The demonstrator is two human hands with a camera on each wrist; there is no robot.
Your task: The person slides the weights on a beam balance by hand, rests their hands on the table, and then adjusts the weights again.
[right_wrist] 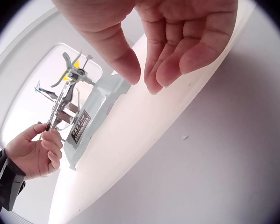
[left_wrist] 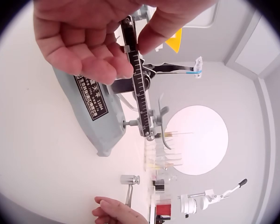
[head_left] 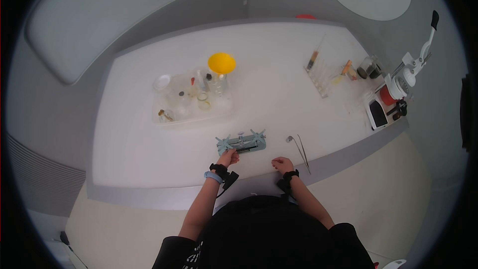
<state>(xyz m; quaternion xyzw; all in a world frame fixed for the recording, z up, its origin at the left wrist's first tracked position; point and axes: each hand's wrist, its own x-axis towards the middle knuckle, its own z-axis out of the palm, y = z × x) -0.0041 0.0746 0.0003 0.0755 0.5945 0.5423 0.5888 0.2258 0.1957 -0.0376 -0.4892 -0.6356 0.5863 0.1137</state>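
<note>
A pale blue-green pan balance stands near the front edge of the table, a cross-shaped pan support at each end. At its left side, my left hand pinches the small metal rider on the graduated black beam between thumb and fingers. My right hand hovers by the table edge, right of the balance, its fingers loosely bent and holding nothing. Near it are a small metal weight and long metal tweezers.
A clear plastic tub of bottles stands back left, a yellow funnel at its far corner. Farther right are a test-tube rack, dark jars and a white lever press with a red part.
</note>
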